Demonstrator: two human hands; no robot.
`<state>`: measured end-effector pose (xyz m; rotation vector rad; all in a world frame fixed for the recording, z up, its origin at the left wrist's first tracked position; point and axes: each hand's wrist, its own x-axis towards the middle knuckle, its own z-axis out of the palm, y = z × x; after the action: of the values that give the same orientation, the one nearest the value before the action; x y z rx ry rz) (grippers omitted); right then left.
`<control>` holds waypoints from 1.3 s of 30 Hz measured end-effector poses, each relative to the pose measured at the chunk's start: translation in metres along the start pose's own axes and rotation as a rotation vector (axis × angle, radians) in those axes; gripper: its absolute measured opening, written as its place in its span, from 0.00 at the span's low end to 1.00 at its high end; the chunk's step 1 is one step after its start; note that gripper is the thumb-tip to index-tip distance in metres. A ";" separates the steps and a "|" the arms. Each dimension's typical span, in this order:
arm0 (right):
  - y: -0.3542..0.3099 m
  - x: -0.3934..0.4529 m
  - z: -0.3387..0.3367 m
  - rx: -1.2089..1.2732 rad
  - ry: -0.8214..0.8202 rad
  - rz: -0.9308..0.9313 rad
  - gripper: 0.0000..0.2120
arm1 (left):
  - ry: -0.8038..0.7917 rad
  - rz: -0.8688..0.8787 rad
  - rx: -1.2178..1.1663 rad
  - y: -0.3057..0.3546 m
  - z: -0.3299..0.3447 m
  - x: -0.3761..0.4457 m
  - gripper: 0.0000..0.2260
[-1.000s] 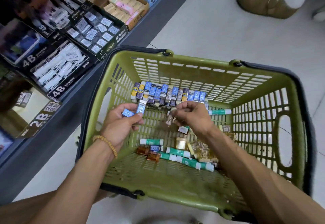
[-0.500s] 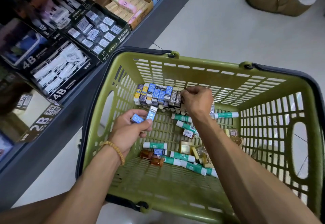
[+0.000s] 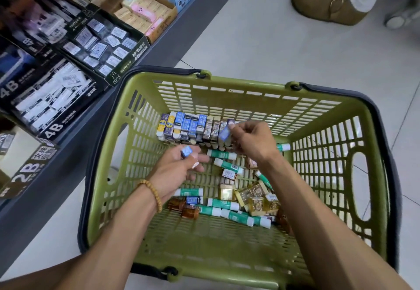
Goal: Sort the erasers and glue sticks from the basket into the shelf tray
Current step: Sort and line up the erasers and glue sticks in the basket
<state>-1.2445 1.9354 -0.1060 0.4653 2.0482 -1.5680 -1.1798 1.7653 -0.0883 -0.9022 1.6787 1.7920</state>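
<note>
Nearest us, our two forearms reached forward and down into the green basket point(image 3: 227, 255), which sat on a pale tiled floor point(image 3: 284, 39) with its dark handles folded down along the rim. A beaded bracelet point(image 3: 151, 193) circled our left wrist. In the near half of the basket's floor lay loose glue sticks point(image 3: 223, 203), white and green, among small gold boxes point(image 3: 256, 198) and two brown bottles point(image 3: 184, 209).

Our left hand point(image 3: 179, 171) hovered over the middle of the basket, fingers curled round a blue eraser point(image 3: 186, 151). Our right hand point(image 3: 252, 140) was up near the far wall, pinching another blue eraser point(image 3: 225, 134) between thumb and fingertips, just in front of the row of erasers point(image 3: 193, 127) standing side by side against that far wall.

Beyond the basket's left rim ran a grey shelf point(image 3: 159, 46) holding black trays of wrapped erasers point(image 3: 100, 46), marked 2B and 4B, and further back tan and blue cartons. At the far right of the floor stood a person's tan boot point(image 3: 327, 5).

Half a second earlier our right hand had been closed down on the row; now it had lifted away with an eraser. Our left hand had shown two blue erasers then; we could now make out one clearly.
</note>
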 end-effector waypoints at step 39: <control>0.056 -0.026 -0.053 0.023 0.005 0.044 0.09 | -0.611 0.236 1.673 -0.064 0.000 0.071 0.15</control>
<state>-1.2018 2.0029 -0.1242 0.5189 2.0120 -1.5674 -1.1765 1.7663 -0.1839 0.5350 2.0131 0.1834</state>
